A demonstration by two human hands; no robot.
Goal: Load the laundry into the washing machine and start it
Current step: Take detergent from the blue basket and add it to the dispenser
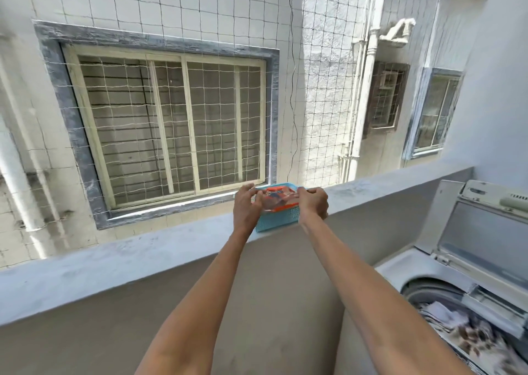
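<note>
Head view — both hands (248,206) (313,203) grip an orange packet (278,200), label unreadable.

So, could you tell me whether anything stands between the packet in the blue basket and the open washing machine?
Nothing visible does. Both hands, left hand and right hand, are on the orange packet in the blue basket on the ledge. The washing machine has its lid raised, with laundry already inside.

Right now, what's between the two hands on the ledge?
Head view: an orange packet, sitting in the blue basket on the ledge. The left hand and right hand touch it from either side.
</note>
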